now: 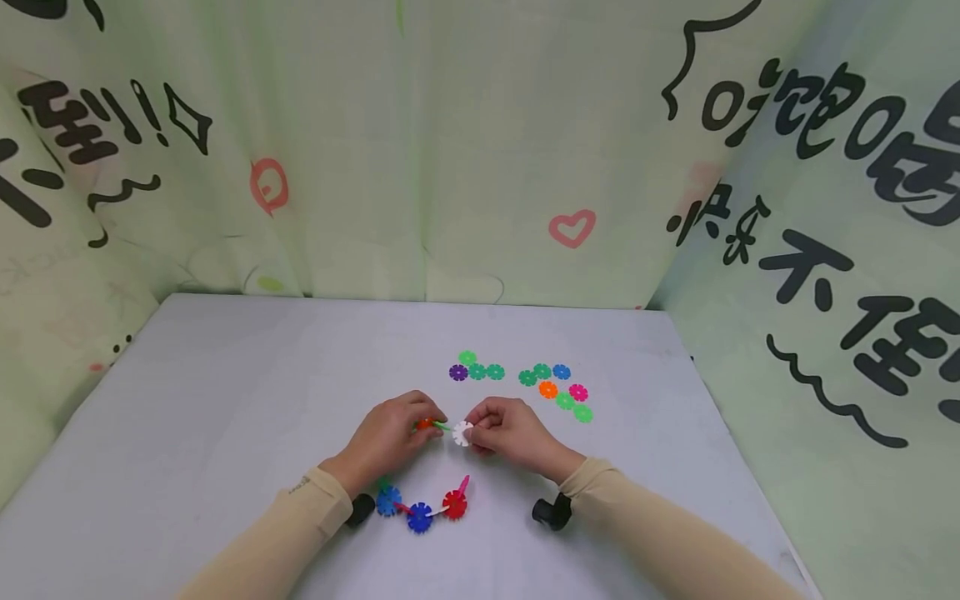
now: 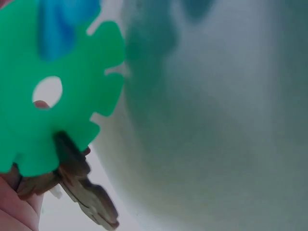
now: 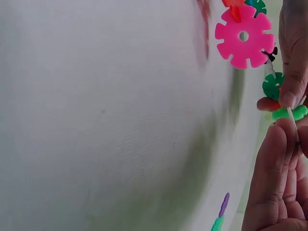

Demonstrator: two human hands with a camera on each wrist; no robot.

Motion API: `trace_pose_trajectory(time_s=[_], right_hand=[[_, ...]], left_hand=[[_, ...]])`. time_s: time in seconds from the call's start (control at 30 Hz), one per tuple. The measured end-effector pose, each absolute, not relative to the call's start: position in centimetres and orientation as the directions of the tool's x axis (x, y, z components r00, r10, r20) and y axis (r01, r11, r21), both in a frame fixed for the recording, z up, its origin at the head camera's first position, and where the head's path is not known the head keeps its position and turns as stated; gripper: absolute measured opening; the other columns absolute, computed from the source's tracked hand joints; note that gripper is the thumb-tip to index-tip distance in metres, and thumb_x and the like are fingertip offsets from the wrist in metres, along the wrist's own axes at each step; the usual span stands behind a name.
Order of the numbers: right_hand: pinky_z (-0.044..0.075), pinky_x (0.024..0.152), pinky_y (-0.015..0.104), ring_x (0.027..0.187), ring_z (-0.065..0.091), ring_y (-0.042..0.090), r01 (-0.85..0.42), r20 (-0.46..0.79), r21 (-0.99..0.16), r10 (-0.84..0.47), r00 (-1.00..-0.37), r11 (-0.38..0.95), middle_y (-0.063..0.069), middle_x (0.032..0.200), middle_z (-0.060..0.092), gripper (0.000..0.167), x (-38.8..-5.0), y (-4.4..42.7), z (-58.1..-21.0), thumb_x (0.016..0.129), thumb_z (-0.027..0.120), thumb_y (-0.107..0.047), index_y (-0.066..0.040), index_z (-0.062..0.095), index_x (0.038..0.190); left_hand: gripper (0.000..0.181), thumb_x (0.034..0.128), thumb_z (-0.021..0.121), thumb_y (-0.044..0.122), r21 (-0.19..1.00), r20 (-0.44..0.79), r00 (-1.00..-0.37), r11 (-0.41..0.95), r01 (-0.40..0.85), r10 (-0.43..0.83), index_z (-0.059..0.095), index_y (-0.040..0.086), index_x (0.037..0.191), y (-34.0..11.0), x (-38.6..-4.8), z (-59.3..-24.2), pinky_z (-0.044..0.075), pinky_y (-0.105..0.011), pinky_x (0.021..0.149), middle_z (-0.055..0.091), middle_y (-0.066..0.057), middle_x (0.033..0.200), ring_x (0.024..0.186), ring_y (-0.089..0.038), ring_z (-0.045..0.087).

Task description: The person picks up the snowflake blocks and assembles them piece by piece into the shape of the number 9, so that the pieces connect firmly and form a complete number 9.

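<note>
Near the middle of the table my left hand (image 1: 390, 429) pinches an orange notched plastic disc (image 1: 425, 423). A light green disc (image 3: 293, 112) juts from it toward my right hand (image 1: 513, 429). Between thumb and fingers my right hand holds a white notched disc (image 1: 460, 434), its edge meeting the green one. Below the hands hangs or lies a chain of interlocked discs, among them a blue disc (image 1: 420, 518), a red disc (image 1: 454, 505) and a pink disc (image 3: 244, 36). A green disc (image 2: 82, 101) with a dark brown disc (image 2: 89, 192) slotted in fills the left wrist view's left side.
Loose discs lie beyond the hands: a purple disc (image 1: 458, 372), several green ones, an orange disc (image 1: 548, 390), a blue disc (image 1: 562, 372) and a pink one. Printed curtains (image 1: 420, 167) surround the white table (image 1: 225, 375) at the back and sides.
</note>
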State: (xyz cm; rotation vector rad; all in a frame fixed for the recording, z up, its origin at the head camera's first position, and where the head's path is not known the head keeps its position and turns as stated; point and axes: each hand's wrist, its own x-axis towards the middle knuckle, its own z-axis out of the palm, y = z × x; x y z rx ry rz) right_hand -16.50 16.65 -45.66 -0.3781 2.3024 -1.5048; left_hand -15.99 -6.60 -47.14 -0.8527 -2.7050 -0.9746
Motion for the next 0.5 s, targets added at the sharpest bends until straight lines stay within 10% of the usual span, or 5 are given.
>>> trace_pose_trajectory(time_s=[0.5], right_hand=[[0.059,0.070,0.038,0.077,0.070,0.032,0.009,-0.149,-0.935,-0.370,-0.917,0.354,0.015,0.084,0.071,0.017,-15.9,15.5,-44.9,0.091,0.074,-0.007,0.003,0.066,0.102]], left_hand=[[0.012,0.0854,0.081,0.014,0.565,0.343,-0.834,0.614,0.551,0.432,0.076,0.019,0.095,-6.5,-15.8,-47.4,0.055,-0.033,0.083,0.067,0.008,0.100,0.092,-0.012,0.065]])
